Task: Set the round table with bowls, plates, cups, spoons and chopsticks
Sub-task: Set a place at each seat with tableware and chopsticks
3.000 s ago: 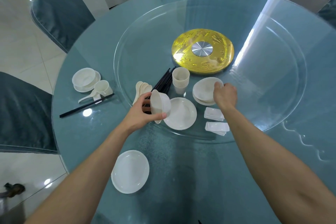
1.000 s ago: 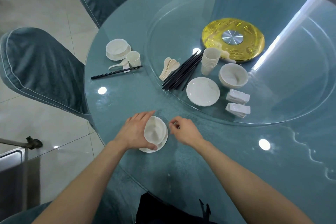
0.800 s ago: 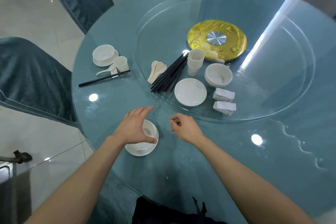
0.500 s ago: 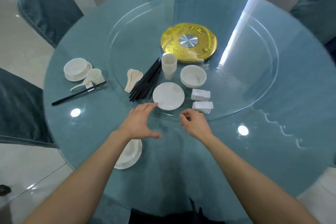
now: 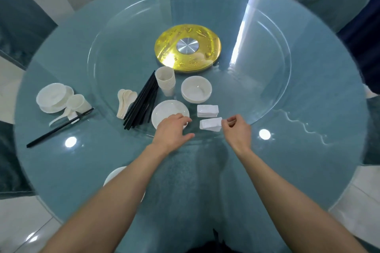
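Hovering my left hand (image 5: pixel 172 129), fingers spread and released, over the near rim of the plate (image 5: pixel 167 109) on the glass turntable (image 5: pixel 115 51). Right hand (image 5: pixel 236 130) loosely curled, grasping nothing, just beside the white rests (image 5: pixel 209 124). Bowls (image 5: pixel 196 89), cups (image 5: pixel 165 83), spoons (image 5: pixel 124 101) and chopsticks (image 5: pixel 141 102) sit behind the plate.

- Restaurant dining room, by the look.
- Round table (image 5: pixel 308 170) with glass turntable (image 5: pixel 267 47) on gold hub (image 5: pixel 207 51).
- Covered chairs (image 5: pixel 20 26); stacked cups (image 5: pixel 165 84), bowls (image 5: pixel 196 89).
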Demonstrator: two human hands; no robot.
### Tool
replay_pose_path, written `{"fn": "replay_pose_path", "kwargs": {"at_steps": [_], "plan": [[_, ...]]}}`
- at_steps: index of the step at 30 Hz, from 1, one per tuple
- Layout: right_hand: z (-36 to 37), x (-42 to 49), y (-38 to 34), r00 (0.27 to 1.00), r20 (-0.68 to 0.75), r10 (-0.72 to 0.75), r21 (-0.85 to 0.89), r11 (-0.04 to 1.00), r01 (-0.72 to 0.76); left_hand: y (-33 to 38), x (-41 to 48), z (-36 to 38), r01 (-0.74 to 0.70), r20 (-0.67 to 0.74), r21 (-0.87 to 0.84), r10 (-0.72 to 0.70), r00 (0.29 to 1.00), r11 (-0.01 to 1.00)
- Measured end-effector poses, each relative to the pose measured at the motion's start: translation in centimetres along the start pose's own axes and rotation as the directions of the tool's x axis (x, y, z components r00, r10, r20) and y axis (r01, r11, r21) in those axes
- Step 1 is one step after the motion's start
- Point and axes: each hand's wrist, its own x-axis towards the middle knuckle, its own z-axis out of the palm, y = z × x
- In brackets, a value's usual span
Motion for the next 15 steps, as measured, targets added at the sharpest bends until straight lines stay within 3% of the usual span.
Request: {"fn": "replay_pose_path", "kwargs": {"at_steps": [7, 15], "plan": [[0.2, 0.9, 0.6, 0.998, 0.050, -0.025, -0.059, 0.998, 0.028, 3.7, 3.7, 1.2, -0.077, -0.026, 0.048, 0.079, 0.997, 0.996], [0.3, 0.7, 0.3, 0.997, 0.074, -0.028, -0.064, 0.997, 0.032, 3.4, 4.4, 2.4, -0.056, -0.037, 0.049, 0.058, 0.998, 0.997]]}}
